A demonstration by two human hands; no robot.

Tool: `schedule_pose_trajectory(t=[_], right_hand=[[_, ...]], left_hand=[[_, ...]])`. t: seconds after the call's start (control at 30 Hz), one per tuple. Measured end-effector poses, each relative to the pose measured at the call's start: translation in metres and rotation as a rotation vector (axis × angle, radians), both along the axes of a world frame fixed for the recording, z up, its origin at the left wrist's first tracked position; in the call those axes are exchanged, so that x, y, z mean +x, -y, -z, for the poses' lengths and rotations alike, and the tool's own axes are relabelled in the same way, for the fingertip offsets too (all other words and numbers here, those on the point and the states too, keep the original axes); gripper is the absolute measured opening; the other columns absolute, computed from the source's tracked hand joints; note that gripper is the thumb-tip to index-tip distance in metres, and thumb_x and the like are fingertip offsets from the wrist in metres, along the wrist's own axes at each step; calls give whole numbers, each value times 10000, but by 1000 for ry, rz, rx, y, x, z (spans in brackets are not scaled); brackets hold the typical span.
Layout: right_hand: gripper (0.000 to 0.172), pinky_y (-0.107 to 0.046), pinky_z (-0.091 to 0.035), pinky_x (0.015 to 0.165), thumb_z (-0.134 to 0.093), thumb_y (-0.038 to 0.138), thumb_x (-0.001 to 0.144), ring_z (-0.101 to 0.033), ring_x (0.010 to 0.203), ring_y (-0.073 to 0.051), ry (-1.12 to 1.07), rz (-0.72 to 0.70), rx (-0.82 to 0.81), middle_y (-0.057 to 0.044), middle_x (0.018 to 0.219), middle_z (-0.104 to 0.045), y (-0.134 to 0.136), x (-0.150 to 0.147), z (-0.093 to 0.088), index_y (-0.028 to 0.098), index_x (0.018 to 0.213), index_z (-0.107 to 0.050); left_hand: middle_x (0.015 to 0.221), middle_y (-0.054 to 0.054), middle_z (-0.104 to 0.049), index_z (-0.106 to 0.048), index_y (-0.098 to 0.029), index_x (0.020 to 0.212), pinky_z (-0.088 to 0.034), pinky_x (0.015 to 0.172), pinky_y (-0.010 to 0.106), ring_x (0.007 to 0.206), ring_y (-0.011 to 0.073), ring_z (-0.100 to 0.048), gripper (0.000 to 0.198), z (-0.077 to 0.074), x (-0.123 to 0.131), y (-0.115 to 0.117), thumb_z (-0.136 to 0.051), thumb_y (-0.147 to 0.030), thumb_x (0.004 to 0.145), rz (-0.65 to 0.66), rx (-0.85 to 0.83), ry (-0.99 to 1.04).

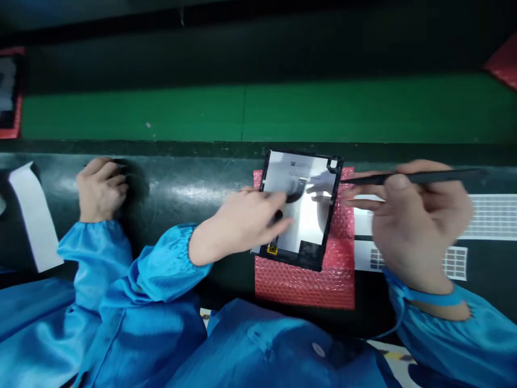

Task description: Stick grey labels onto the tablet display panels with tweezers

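A display panel point(301, 215) with a black frame and a shiny pale back lies tilted on a red bubble-wrap sheet point(307, 288). A small yellow connector point(272, 250) shows near its lower left corner. My left hand point(246, 221) reaches over the panel's left part, thumb and index finger apart; the fingers are slightly blurred, and contact with the surface is unclear. Dark finger reflections appear on the panel. To the right, my right hand point(420, 221), a blue strap at its wrist, grips black tweezers point(444, 175). Their tip points left, close to the panel's right edge.
A co-worker's closed hand point(100, 186) rests on the dark bench at left, beside a white strip point(36, 215). Label sheets point(495, 215) lie under and beyond my right hand. A green surface point(161, 113) runs behind; another panel point(8, 89) sits at far left.
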State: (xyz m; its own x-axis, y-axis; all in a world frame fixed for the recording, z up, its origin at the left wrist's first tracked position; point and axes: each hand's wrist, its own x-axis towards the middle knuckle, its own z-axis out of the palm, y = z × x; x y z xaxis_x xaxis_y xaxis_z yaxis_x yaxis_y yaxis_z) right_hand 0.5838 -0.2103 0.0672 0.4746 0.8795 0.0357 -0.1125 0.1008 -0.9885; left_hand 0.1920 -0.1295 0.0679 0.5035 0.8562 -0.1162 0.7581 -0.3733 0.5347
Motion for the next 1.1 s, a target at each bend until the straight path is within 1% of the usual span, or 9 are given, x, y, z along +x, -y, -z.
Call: schedule_pose_trajectory(t=[0.03,0.1,0.23,0.33,0.47,0.67,0.8,0.97,1.1], right_hand=[[196,-393,-688,542,-822,218,802,-784,636,-275,29,41,14,-69,829,-797,4,12,0,218,968,-718],[183,-380,-666,512,-815,204,764,-771,601,-278,107,114,20,-80,793,-794,15,36,5,225,925,-732],[190,-367,-657,541,-820,189,745,-767,593,-275,186,152,-35,-65,739,-781,34,70,24,256,903,-739],[181,-320,-659,545,-849,207,772,-767,579,-257,177,126,-89,-66,744,-784,44,77,42,258,898,-729],[211,-290,-664,547,-849,306,816,-773,586,-224,182,56,-58,-59,785,-789,47,75,58,235,943,-696],[283,-286,-669,580,-826,390,868,-778,612,-200,180,-3,-45,-60,816,-793,48,75,61,205,988,-650],[319,-274,-651,548,-846,409,852,-763,581,-183,124,-11,-32,-48,830,-798,49,75,61,211,994,-640],[368,-294,-647,555,-851,482,838,-759,587,-185,116,-12,-28,-39,832,-792,49,77,66,222,991,-640],[387,-306,-651,580,-850,505,836,-761,605,-188,84,-24,-37,-25,812,-777,51,80,72,226,1002,-639]], left_hand=[[1055,70,-696,-633,-145,1313,-575,822,374,908,182,-695,454,7,21,9,-453,-498,1092,-8,-28,-22],[1116,80,-684,-648,-144,1235,-596,833,375,929,184,-682,411,15,65,25,-626,-497,1025,-35,-77,-57],[897,41,-683,-683,-143,1035,-525,715,320,734,151,-621,335,11,112,44,-586,-464,1040,-113,-157,-67],[753,19,-664,-678,-176,879,-430,616,300,641,144,-570,335,10,112,51,-555,-447,1032,-184,-226,-21],[669,-5,-615,-655,-201,835,-349,550,298,574,143,-512,268,22,104,57,-704,-453,913,-328,-251,53],[774,2,-601,-603,-213,840,-415,579,268,649,130,-534,242,30,109,68,-694,-425,912,-418,-319,366],[690,-51,-524,-485,-252,922,-384,475,235,513,102,-461,259,27,120,73,-665,-438,930,-494,-346,626],[864,-8,-704,-477,-285,1253,-476,518,264,578,135,-599,572,36,128,36,-810,-415,806,-541,-322,825],[816,-35,-690,-489,-247,1336,-511,632,283,652,127,-641,625,51,134,-49,-831,-385,832,-583,-226,877]])
